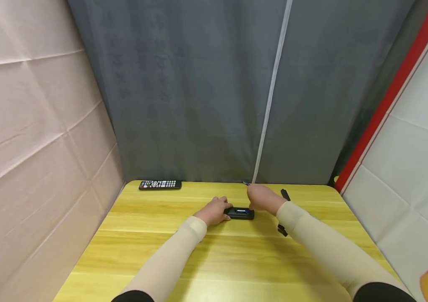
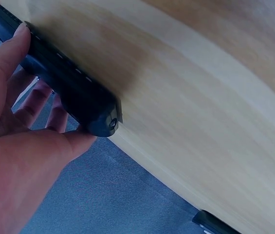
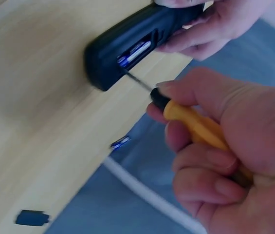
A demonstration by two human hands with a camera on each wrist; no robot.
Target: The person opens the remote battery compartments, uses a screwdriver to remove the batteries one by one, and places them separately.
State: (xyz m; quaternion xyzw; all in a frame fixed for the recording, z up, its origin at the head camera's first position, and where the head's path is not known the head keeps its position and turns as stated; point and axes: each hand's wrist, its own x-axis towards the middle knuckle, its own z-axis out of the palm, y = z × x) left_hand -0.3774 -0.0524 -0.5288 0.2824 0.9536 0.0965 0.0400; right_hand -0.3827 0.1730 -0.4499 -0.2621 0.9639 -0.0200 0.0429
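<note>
Both hands are clamped on something: the left hand (image 1: 214, 211) grips the left end of a black remote (image 1: 239, 216), back side up at the far middle of the worktop (image 1: 214, 260), and the right hand (image 1: 264, 198) is curled round a yellow-handled screwdriver (image 3: 195, 126). Its tip is at the right end of a blue battery (image 3: 136, 52) set in that remote — touching or not, I cannot tell. One loose battery (image 3: 120, 143) (also blue) lies by the far edge, a small dark piece (image 3: 31, 218) to its right; another remote (image 1: 160, 184) sits far left.
</note>
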